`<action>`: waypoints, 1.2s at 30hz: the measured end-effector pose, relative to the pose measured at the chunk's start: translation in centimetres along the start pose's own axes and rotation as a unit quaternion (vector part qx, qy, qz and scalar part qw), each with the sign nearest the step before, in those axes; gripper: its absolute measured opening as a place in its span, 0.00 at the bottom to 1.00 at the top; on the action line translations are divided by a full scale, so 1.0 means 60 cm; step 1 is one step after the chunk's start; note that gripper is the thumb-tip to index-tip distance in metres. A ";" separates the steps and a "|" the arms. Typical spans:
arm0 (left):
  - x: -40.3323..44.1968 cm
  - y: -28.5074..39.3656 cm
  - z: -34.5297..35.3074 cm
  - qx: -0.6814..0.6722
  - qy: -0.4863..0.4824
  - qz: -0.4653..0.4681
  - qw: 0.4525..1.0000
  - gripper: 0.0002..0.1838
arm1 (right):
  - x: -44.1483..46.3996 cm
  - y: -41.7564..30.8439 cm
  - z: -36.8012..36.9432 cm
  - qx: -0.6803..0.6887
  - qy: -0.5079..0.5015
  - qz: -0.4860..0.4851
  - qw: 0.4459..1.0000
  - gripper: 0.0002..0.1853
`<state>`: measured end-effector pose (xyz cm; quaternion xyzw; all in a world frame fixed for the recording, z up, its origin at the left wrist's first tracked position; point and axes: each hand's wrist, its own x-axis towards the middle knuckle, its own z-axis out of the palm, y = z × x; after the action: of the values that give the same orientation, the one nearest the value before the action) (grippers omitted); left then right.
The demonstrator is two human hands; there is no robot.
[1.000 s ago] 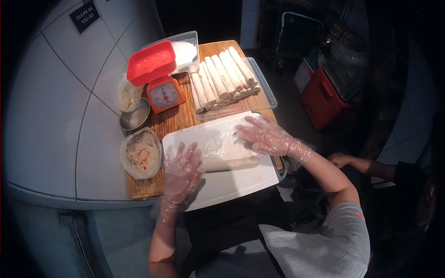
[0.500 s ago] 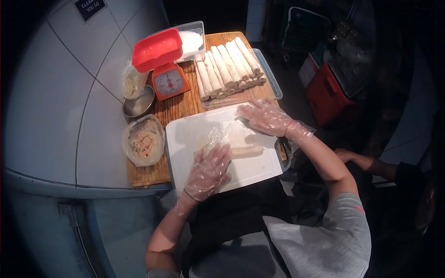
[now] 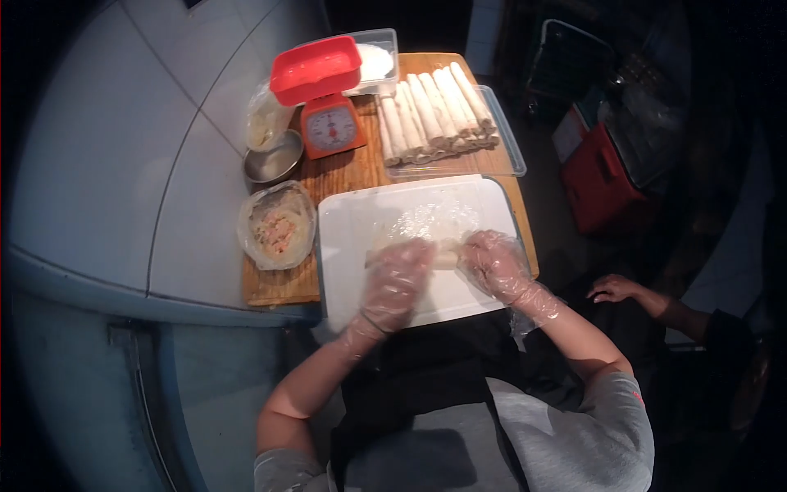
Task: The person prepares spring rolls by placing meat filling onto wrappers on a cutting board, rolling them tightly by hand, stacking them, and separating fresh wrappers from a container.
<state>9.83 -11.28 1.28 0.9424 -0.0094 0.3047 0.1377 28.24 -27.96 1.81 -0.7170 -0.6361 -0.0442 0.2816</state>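
On the white cutting board (image 3: 344,225) lies a pale dough roll (image 3: 445,258), crosswise near the board's middle, with a wet, shiny patch just beyond it. My left hand (image 3: 402,275), in a clear plastic glove, rests over the roll's left part; it is blurred, and its fingertips are hard to make out. My right hand (image 3: 496,261), also gloved, has its fingers curled down at the roll's right end. Beyond the board, a stack of finished pale rolls (image 3: 434,107) lies on a clear plastic lid (image 3: 508,156).
Left of the board are a bag of pinkish filling (image 3: 279,230), a metal bowl (image 3: 275,160) and an orange scale (image 3: 332,127) with a red tray (image 3: 316,66). Behind stands a tub of white powder (image 3: 373,66). Another person's hand (image 3: 615,288) is at the right, near a red cooler (image 3: 607,180).
My right hand has come down from the board's far right side to the roll's right end, its fingers now curled. My left hand stays over the left part. The whole view has shifted.
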 end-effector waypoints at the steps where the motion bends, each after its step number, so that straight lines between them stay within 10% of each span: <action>1: 0.006 0.012 0.007 0.012 -0.021 0.007 1.000 0.20 | 0.008 -0.002 0.002 -0.026 0.002 0.002 1.000 0.14; 17: 0.024 -0.030 -0.016 0.019 -0.155 -0.052 0.986 0.29 | 0.013 0.002 0.046 0.058 -0.013 0.032 0.998 0.16; 20: 0.044 -0.005 -0.020 0.083 0.021 0.039 0.996 0.21 | 0.042 0.004 0.033 -0.012 -0.016 0.049 0.999 0.14; 27: 0.043 -0.065 -0.010 -0.017 -0.219 -0.048 0.974 0.28 | 0.047 -0.028 0.040 0.055 0.065 0.034 0.996 0.13; 36: 0.041 -0.027 0.051 0.020 -0.085 -0.056 0.995 0.29 | 0.091 0.003 0.035 -0.045 0.046 -0.016 0.998 0.08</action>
<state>13.74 -10.36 -0.08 0.9664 0.0380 0.2157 0.1347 28.84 -22.13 2.27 -0.7156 -0.6314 -0.1103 0.2776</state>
